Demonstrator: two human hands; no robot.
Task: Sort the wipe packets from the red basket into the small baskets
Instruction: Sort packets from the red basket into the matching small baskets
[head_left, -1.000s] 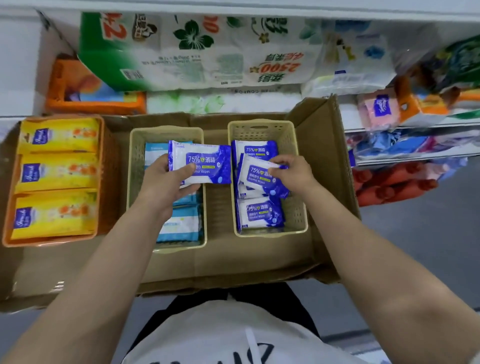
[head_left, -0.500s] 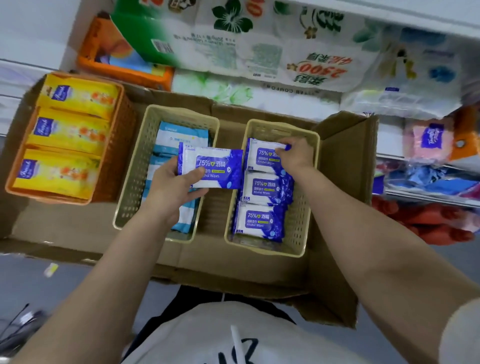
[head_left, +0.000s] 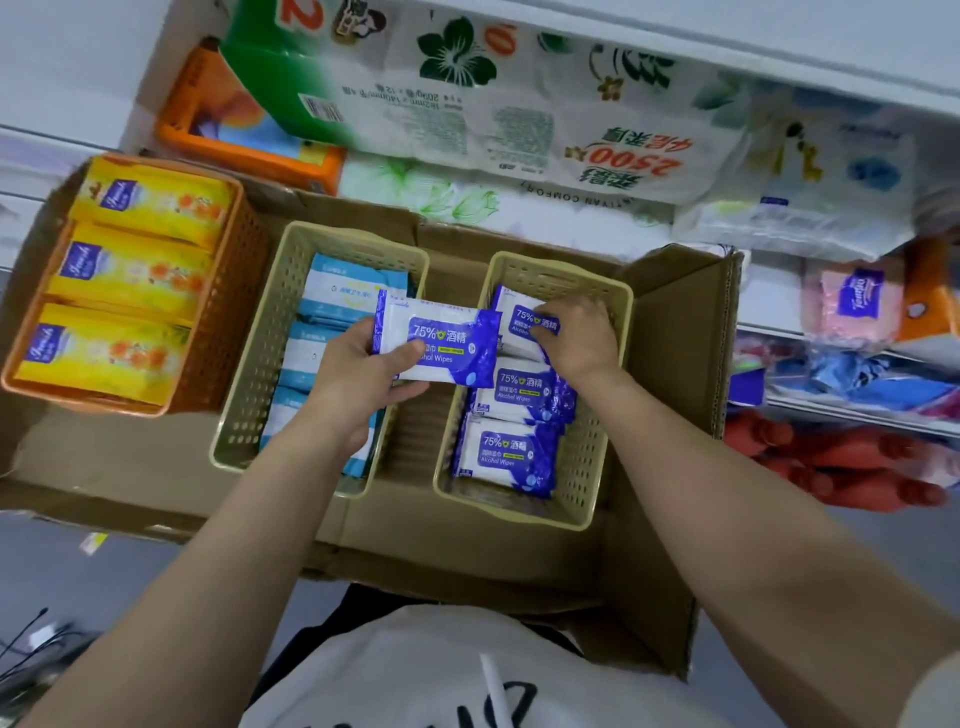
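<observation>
My left hand (head_left: 358, 384) holds a blue and white alcohol wipe packet (head_left: 436, 345) above the gap between two beige baskets. The right beige basket (head_left: 597, 415) holds a row of the same blue packets. My right hand (head_left: 576, 332) rests on the far packet (head_left: 519, 319) in that basket, fingers curled on its top edge. The left beige basket (head_left: 260, 374) holds light blue and white packets (head_left: 337, 291), partly hidden by my left hand. An orange basket (head_left: 228, 291) at the left holds three yellow packets (head_left: 130, 270).
All three baskets sit in an open cardboard box (head_left: 680, 353) with raised flaps. Behind it, shelves carry large tissue packs (head_left: 467, 104) and an orange pack (head_left: 249, 140). More packaged goods fill the shelves at the right (head_left: 857, 374). Grey floor lies below.
My right hand moved from the middle of the right basket to its far end and pressed a blue packet down there. My left hand kept its packet. The view shifted.
</observation>
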